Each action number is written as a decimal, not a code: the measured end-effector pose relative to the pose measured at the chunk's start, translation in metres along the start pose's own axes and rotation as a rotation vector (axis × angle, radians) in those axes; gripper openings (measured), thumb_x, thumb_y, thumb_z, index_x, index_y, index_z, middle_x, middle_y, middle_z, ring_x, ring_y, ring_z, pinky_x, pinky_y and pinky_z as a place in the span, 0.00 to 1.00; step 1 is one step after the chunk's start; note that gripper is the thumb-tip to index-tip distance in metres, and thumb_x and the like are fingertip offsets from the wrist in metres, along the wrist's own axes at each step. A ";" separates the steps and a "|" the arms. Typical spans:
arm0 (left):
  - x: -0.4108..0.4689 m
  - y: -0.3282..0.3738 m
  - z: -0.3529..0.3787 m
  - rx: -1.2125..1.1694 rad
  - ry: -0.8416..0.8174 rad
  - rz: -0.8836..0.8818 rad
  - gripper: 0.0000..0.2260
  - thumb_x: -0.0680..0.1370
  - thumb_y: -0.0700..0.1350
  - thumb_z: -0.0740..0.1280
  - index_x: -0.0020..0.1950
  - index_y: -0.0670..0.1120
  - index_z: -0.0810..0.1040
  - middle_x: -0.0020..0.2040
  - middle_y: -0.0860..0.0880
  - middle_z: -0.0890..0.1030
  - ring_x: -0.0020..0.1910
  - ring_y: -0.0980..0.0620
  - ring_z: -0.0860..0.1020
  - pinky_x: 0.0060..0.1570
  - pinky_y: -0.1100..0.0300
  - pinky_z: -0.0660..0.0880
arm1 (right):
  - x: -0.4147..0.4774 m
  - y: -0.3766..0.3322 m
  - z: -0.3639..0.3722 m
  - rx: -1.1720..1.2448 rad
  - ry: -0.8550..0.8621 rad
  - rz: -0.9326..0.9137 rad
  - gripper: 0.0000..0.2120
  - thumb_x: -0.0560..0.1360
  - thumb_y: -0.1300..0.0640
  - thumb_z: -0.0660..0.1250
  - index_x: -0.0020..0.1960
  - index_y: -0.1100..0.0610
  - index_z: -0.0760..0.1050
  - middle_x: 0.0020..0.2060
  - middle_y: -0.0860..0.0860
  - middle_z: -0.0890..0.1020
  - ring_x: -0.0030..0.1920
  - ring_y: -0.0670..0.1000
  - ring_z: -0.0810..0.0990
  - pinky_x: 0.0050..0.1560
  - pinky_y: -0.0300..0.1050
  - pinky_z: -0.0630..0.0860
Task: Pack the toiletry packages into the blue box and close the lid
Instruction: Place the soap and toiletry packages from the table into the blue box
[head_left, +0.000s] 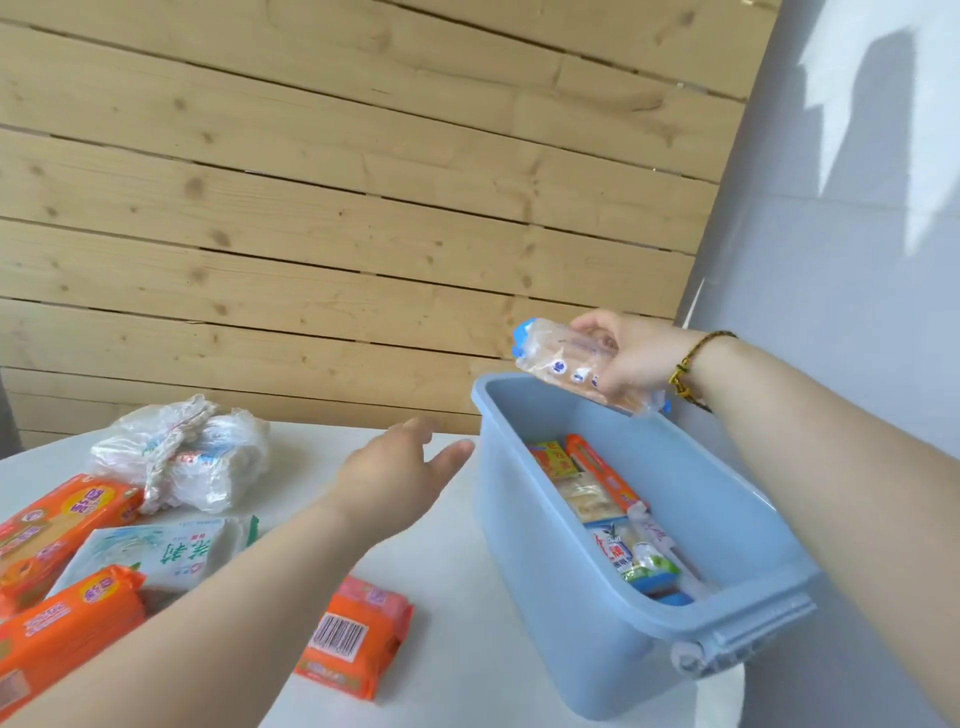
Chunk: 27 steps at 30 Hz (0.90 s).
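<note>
The blue box (524, 525) stands open on the right of the white table, with several packages lying inside it. My right hand (631, 356) holds a clear package with blue ends (558, 358) above the box's far rim. My left hand (397, 475) hovers open over the table just left of the box, touching nothing. An orange package with a barcode (356, 636) lies near the table's front. More orange packages (62, 525) and a white-green package (156, 553) lie at the left. No lid is in view.
A crumpled white plastic bag (182, 452) sits at the back left of the white table (447, 582). A wooden plank wall (337, 208) runs behind the table. A grey wall (831, 260) is to the right.
</note>
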<state>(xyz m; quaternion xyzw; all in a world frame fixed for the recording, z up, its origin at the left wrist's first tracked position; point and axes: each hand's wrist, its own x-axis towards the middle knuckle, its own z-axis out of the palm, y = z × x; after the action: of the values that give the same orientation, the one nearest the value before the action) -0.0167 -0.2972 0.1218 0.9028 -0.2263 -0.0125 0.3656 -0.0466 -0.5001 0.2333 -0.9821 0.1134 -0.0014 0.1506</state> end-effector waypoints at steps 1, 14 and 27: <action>0.007 0.012 0.005 -0.062 -0.030 -0.011 0.27 0.74 0.61 0.56 0.69 0.48 0.61 0.69 0.50 0.68 0.66 0.50 0.67 0.60 0.56 0.65 | 0.000 0.009 0.004 -0.058 -0.014 0.005 0.35 0.68 0.69 0.66 0.72 0.54 0.58 0.63 0.55 0.73 0.49 0.52 0.72 0.43 0.38 0.68; 0.039 0.041 0.040 -0.453 -0.306 -0.100 0.09 0.73 0.44 0.63 0.53 0.49 0.73 0.49 0.51 0.79 0.45 0.57 0.75 0.35 0.72 0.70 | 0.053 0.043 0.084 -0.333 -0.201 -0.226 0.35 0.73 0.62 0.65 0.74 0.54 0.52 0.73 0.53 0.61 0.72 0.55 0.61 0.72 0.47 0.61; 0.051 0.036 0.036 -0.440 -0.369 -0.038 0.06 0.72 0.43 0.62 0.42 0.53 0.76 0.45 0.51 0.80 0.45 0.55 0.76 0.41 0.69 0.71 | 0.068 0.041 0.101 -0.466 -0.262 -0.194 0.29 0.73 0.63 0.62 0.72 0.53 0.59 0.69 0.55 0.68 0.66 0.57 0.70 0.66 0.52 0.69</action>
<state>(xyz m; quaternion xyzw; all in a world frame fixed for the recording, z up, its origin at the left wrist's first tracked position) 0.0077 -0.3649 0.1263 0.7884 -0.2639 -0.2321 0.5049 0.0142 -0.5233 0.1231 -0.9883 -0.0042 0.1372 -0.0665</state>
